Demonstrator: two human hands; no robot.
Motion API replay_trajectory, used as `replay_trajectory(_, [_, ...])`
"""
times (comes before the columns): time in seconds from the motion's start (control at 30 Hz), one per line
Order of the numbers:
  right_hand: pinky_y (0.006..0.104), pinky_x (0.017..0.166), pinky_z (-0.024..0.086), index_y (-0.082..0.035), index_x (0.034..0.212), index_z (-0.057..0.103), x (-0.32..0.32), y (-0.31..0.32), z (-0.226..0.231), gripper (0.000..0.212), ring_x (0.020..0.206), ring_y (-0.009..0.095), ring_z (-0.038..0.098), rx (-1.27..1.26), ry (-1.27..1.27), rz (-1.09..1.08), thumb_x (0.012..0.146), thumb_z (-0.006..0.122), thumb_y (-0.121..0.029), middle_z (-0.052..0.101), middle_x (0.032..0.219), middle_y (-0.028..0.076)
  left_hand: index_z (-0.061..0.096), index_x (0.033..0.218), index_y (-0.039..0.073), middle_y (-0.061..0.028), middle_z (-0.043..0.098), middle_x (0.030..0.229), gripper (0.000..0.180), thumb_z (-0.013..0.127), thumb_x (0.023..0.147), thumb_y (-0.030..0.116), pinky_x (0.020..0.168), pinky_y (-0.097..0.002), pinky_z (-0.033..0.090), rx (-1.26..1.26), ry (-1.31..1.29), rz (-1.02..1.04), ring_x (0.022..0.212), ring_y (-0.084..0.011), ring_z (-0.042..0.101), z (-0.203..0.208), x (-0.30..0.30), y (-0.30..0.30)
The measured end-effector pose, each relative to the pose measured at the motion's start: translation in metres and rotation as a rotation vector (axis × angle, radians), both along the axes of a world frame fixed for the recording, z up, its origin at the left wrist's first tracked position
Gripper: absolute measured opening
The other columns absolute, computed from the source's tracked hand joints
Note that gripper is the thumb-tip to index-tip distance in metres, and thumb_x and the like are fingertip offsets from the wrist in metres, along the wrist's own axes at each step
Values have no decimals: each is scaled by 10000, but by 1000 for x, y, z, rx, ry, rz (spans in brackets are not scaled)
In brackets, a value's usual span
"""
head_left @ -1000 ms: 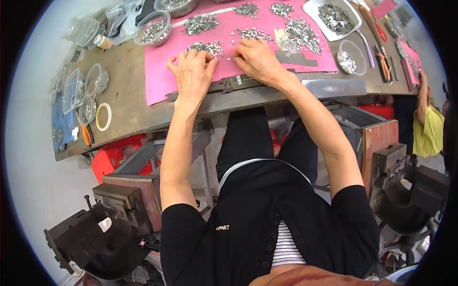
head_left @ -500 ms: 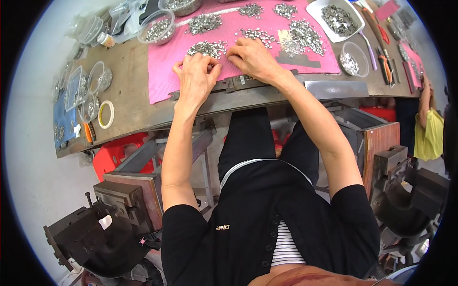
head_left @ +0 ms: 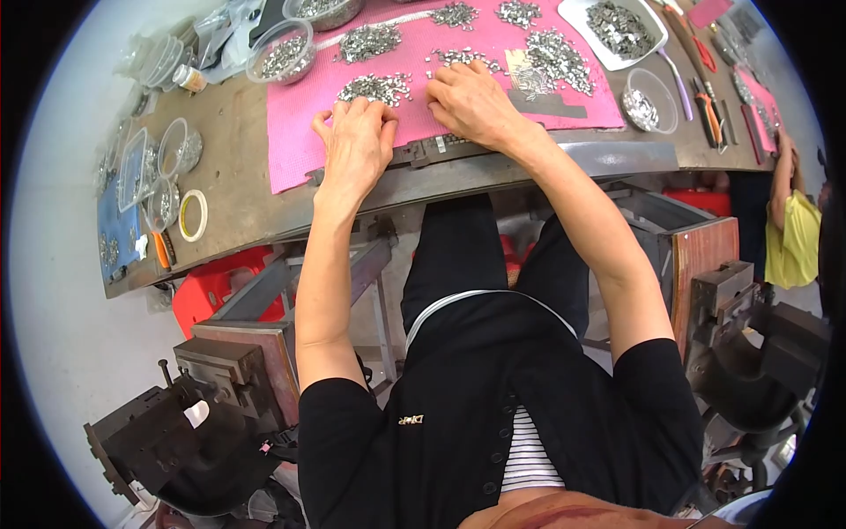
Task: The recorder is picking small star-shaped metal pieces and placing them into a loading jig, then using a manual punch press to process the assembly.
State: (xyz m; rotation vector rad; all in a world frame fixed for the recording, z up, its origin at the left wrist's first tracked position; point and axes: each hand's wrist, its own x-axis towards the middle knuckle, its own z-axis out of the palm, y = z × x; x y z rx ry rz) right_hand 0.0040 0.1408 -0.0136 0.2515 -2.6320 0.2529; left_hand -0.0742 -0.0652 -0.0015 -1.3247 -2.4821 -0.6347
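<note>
My left hand and right hand curl (holding? can't tell) over one pink mat, one metal bar sideways along it.

Pale wall beside brown workbench

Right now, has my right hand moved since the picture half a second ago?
Yes, slightly: against the pink mat, the right hand has shifted rightward, farther from the heap of small metal pieces beyond the left hand.
</note>
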Motion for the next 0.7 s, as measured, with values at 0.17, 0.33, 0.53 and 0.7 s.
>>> replay_trajectory(0.17, [404,847,427,-88,918,682,1,8,0,73,938,266,612,-150,-12,20,876,675,-148,625,914,72,680,933,111,-46,619,888,74,706,865,129,960,-512,326,3,22,-62,940,-267,564,-3,-4,2])
replay_trajectory(0.33, [409,844,433,-78,914,686,1,4,-1,72,936,273,618,-208,-11,40,873,669,-134,622,909,78,671,955,120,-33,626,905,82,698,878,127,968,-493,319,78,3,-43,944,-250,569,-5,2,3])
replay_trajectory(0.53, [422,823,445,-51,908,669,-4,3,1,101,927,287,619,-203,-65,38,848,673,-132,620,920,93,656,951,121,-16,634,920,66,688,895,135,971,-456,313,196,-13,-56,939,-232,576,-2,28,17])
replay_trajectory(0.7, [429,784,478,-29,904,668,-7,7,-2,130,844,310,634,-284,-76,86,835,677,-138,626,885,117,640,964,86,-39,632,945,80,678,901,117,969,-443,328,268,-84,-115,950,-244,580,-11,46,27])
